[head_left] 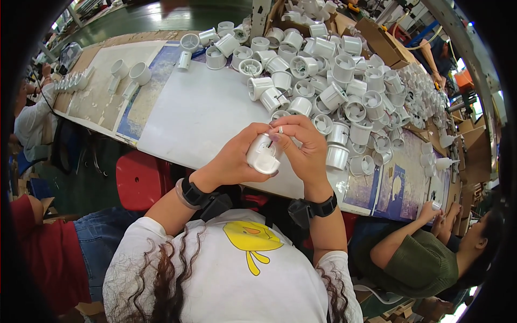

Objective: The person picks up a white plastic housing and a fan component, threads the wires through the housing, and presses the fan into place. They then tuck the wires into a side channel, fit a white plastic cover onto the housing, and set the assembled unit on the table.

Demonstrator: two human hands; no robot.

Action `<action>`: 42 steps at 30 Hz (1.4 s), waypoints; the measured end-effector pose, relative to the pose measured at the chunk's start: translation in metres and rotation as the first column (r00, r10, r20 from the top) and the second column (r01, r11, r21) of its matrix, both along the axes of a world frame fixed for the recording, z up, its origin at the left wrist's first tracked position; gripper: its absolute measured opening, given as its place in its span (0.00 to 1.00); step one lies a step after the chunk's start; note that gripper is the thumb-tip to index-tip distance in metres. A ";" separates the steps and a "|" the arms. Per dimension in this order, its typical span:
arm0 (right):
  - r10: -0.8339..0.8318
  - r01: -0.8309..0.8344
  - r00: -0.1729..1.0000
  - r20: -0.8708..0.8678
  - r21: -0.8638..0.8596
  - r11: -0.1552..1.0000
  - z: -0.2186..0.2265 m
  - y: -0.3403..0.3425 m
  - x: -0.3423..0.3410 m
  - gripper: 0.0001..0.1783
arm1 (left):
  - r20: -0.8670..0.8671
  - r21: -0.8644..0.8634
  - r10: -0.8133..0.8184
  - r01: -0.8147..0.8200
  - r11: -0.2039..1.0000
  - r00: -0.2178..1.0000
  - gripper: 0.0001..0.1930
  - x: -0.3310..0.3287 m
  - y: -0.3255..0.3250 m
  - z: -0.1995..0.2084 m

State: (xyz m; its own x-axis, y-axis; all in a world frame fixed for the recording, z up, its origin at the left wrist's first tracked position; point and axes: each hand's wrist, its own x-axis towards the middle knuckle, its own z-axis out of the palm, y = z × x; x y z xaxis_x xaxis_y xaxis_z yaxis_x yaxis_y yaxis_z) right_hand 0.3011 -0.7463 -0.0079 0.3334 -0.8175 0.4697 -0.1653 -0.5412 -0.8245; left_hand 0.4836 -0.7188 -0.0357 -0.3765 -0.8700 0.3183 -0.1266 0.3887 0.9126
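A white plastic cup-shaped fan housing (262,158) sits in my left hand (232,154), tilted so that its closed end faces me. The fingers wrap round its left side. Above the housing, my right hand (305,152) is closed in a pinch at its upper rim. A tiny white piece (280,130), perhaps a wire connector, shows at the right fingertips. Between the hands a short dark wire or slot is visible on the housing, too small to tell which. Just beyond my hands lies a big heap of similar white fan housings (301,64).
A white sheet (199,107) covers the table before me. Fan housings with handles (139,74) stand at the left. A red stool (141,180) is beside me. A co-worker in a green top (420,264) handles a white part at the right; another person sits far left. Cardboard boxes (382,43) stand behind the heap.
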 end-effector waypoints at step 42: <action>-0.200 -0.057 0.710 0.676 0.338 0.940 -0.010 0.004 0.042 0.16 | -0.527 -0.037 0.191 -0.247 0.968 0.828 0.24 -0.046 -0.011 0.011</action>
